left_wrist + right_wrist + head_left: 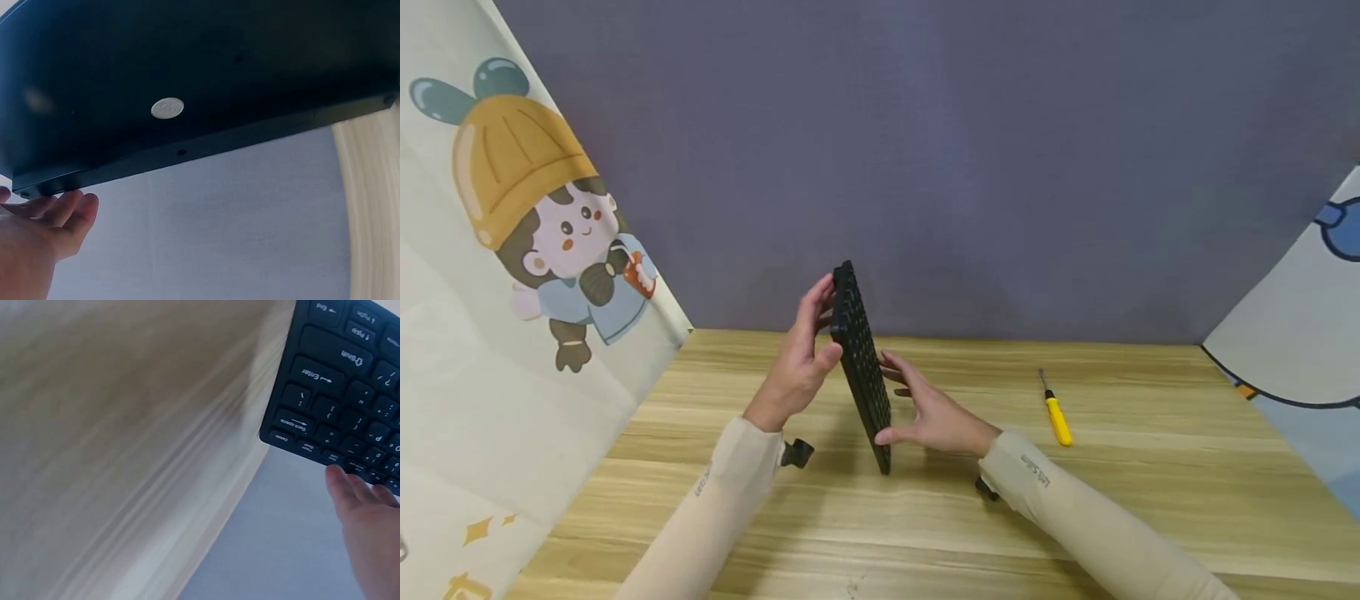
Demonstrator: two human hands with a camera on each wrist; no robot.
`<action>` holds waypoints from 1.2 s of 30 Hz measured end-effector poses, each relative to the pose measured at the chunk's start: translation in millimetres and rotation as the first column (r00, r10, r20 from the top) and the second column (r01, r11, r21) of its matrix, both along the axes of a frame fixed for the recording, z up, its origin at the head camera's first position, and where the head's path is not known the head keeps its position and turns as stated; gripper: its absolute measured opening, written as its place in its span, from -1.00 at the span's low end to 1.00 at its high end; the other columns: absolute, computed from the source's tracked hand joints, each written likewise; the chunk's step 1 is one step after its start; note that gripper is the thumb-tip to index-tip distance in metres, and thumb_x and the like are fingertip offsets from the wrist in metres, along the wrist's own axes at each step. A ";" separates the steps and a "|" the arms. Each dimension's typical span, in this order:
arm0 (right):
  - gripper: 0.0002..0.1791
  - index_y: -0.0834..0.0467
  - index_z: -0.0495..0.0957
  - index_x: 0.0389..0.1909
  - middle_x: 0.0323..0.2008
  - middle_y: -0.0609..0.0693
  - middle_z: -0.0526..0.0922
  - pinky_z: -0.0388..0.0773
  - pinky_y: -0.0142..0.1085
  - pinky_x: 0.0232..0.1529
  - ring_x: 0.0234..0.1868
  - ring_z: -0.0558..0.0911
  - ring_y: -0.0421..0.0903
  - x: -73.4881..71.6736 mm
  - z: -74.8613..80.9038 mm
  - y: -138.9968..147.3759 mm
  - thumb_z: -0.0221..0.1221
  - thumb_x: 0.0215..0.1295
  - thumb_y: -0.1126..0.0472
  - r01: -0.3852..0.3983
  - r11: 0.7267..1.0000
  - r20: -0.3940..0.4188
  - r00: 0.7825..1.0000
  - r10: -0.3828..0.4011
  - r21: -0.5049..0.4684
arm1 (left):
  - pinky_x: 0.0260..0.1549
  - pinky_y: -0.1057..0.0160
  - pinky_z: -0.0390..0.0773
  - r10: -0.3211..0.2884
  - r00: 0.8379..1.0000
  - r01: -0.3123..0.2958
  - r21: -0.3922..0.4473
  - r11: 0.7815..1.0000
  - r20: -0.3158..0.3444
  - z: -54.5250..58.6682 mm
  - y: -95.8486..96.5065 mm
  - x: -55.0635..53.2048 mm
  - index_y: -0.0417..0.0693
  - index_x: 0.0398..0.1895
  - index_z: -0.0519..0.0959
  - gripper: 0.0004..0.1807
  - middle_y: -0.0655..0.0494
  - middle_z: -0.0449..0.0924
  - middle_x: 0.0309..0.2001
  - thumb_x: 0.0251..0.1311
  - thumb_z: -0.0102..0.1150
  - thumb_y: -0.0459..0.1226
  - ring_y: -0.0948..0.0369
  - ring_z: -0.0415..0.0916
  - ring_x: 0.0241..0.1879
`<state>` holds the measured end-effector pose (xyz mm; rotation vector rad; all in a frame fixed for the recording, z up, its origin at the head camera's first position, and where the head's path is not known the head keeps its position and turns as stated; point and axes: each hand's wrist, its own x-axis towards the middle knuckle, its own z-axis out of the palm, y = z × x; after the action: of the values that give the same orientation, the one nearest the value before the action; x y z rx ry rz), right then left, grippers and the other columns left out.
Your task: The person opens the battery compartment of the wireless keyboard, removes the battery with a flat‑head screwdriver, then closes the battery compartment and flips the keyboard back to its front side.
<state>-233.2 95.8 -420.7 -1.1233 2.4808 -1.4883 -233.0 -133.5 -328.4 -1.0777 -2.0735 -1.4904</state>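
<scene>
A black keyboard (861, 367) is tilted up steeply on its side above the wooden table, its upper end leaning left. My left hand (799, 367) holds it near the upper end, thumb at the near long edge and fingers at the far one. Near the lower end my right hand (936, 417) spans the key side, thumb on the near edge and fingertips at the far edge. The right wrist view shows keys such as Enter and Shift (347, 356) close to those fingertips. Its dark underside (237, 37) with a pale oval sticker (167, 108) fills the left wrist view.
A screwdriver (1057, 417) with a yellow handle lies on the wooden table (1150, 467), to the right. Behind the table rises a grey-purple panel (925, 167). Printed white panels stand at the left (445, 333) and right (1292, 325).
</scene>
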 end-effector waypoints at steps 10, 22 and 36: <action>0.26 -0.04 -0.26 0.61 0.54 -0.02 0.07 0.27 -0.05 0.38 0.49 0.20 -0.02 -8.4 16.7 1.1 0.47 0.10 0.05 -0.016 0.999 -0.063 0.998 0.014 -0.028 | 0.29 -0.32 0.15 0.022 0.999 -0.021 -0.031 0.999 0.032 -4.3 5.6 -2.6 -0.05 0.61 -0.22 0.13 -0.21 -0.07 0.55 0.23 -0.19 0.46 -0.10 0.05 0.47; 0.24 -0.07 -0.27 0.60 0.53 0.07 0.08 0.25 0.06 0.38 0.50 0.16 0.06 -21.0 41.3 7.9 0.44 0.14 0.26 -0.061 0.988 -0.125 0.991 0.043 -0.141 | 0.25 -0.28 0.28 -0.024 0.992 0.034 -0.087 0.996 0.122 -11.0 17.2 -8.1 0.11 0.62 -0.31 0.14 -0.23 0.00 0.53 0.19 -0.13 0.47 -0.15 0.20 0.39; 0.16 0.04 -0.25 0.60 0.53 0.13 0.05 0.23 0.12 0.37 0.48 0.18 0.13 -34.0 63.6 20.6 0.33 0.23 -0.14 -0.097 0.977 -0.187 0.981 0.061 -0.191 | 0.23 -0.21 0.35 0.021 0.988 0.004 -0.161 0.987 0.153 -15.8 32.5 -15.8 0.12 0.62 -0.31 0.18 -0.08 0.00 0.55 0.13 -0.18 0.52 -0.06 0.14 0.45</action>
<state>-267.2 116.4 -357.0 -1.4321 2.4046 -1.7148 -248.8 -101.1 -344.3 -1.0378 -2.3366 -1.4649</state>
